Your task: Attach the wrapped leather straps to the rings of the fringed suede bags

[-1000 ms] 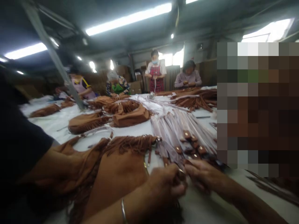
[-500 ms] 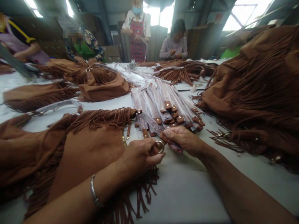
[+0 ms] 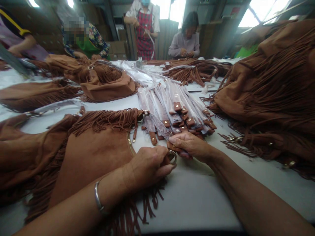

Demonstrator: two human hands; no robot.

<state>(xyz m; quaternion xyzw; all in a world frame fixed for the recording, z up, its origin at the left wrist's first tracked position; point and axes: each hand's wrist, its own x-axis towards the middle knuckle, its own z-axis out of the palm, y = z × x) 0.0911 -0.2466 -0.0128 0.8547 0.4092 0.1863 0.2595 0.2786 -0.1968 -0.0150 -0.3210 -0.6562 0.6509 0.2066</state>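
One pale tabletop (image 3: 197,203) spreads beneath the work, its near edge showing at the bottom of the view. Four co-workers (image 3: 184,46) line the far side, among them one in a red checked apron (image 3: 144,36) and one in flowered sleeves (image 3: 98,39). At the right rises a heap of brown fringed material (image 3: 270,78), cut off by the frame. A brown fringed bag (image 3: 93,157) lies flat in the left foreground, its lower fringe spilling past the left forearm; more brown bags (image 3: 103,87) rest farther back. Beyond the hands, between bag and heap, sits a bundle of plastic-sleeved straps (image 3: 174,101), brown ends toward the person.

The left hand (image 3: 147,164) reaches across the bag, with the right hand (image 3: 193,146) just beside it, fingertips near each other. The right grip pinches a brown strap end (image 3: 173,146) between thumb and fingers, close in front of the bundle; a clear plastic sleeve (image 3: 161,126) trails from it toward the bag's top corner. The left grip is curled closed on a metal ring (image 3: 175,157) next to that strap end; whether the strap passes through it cannot be told. A silver bangle (image 3: 97,195) circles the left wrist.
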